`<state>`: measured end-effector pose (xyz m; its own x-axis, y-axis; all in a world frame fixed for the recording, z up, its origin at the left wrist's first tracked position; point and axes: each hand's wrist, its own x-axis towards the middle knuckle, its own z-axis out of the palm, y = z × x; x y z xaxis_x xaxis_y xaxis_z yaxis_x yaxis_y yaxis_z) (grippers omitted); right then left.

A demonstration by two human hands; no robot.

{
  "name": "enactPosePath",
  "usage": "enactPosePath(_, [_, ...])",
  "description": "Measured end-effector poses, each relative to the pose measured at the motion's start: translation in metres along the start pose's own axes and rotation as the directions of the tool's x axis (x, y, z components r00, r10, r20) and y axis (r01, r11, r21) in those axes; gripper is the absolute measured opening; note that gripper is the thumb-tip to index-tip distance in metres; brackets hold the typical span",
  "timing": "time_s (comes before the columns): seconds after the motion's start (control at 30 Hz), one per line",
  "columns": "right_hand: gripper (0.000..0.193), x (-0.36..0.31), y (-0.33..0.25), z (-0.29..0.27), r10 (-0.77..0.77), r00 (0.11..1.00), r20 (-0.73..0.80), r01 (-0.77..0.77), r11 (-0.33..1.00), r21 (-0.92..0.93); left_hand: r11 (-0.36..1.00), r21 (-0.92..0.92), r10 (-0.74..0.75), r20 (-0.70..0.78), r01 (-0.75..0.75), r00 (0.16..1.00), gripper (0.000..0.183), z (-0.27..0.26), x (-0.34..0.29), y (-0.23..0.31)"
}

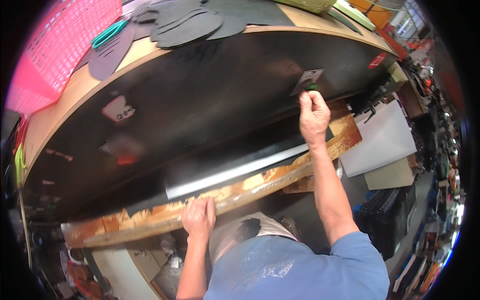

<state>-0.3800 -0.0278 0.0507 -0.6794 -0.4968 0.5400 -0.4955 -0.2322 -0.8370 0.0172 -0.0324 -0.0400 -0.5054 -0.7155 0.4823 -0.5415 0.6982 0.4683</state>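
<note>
My right hand (314, 117) reaches up to a light rectangular plate (300, 85) on a big black surface (215, 95). Its fingers pinch a small green knob-like part (312, 87) in front of that plate. The fingers cover most of it, so its full shape is hidden. Lower down, my left hand (198, 217) has its fingers curled over the edge of a long, worn wooden beam (245, 192). Just behind the beam lies a bright, pale metal strip (235, 171).
Along the far ledge lie dark flat cut pieces (187, 25), green-handled scissors (108, 34) and a pink plastic basket (60, 50). A white sheet (380, 137) stands to the right, above black-wrapped goods (385, 212). Cluttered shelves (442, 165) line the right side.
</note>
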Motion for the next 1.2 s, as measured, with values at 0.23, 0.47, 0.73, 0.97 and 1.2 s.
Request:
enactPosePath(0.23, [0.013,-0.127,0.003,-0.018,-0.118,0.958,0.262,0.199,0.931,-0.306,0.994,0.050,-0.095,-0.042,0.097,0.995,0.012,-0.009,0.025,0.000])
enactPosePath(0.47, [0.009,-0.142,0.006,-0.020,-0.024,0.919,0.394,0.204,0.884,-0.420,0.990,0.091,-0.102,-0.055,0.107,0.993,0.013,-0.015,0.032,0.006])
enactPosePath(0.73, [0.007,-0.148,0.009,-0.030,-0.019,0.900,0.436,0.204,0.901,-0.383,0.989,0.054,-0.133,-0.065,0.136,0.989,0.014,-0.011,0.023,0.010])
enactPosePath(0.97, [0.004,-0.157,0.016,-0.032,0.055,0.912,0.405,0.075,0.952,-0.298,0.988,0.020,-0.149,-0.073,0.151,0.986,0.013,0.001,0.009,0.006])
enactPosePath(1.2, [0.018,-0.194,-0.040,0.013,0.014,0.873,0.488,0.006,0.999,-0.039,0.895,-0.300,-0.333,0.039,0.329,0.942,0.018,-0.038,-0.040,0.034])
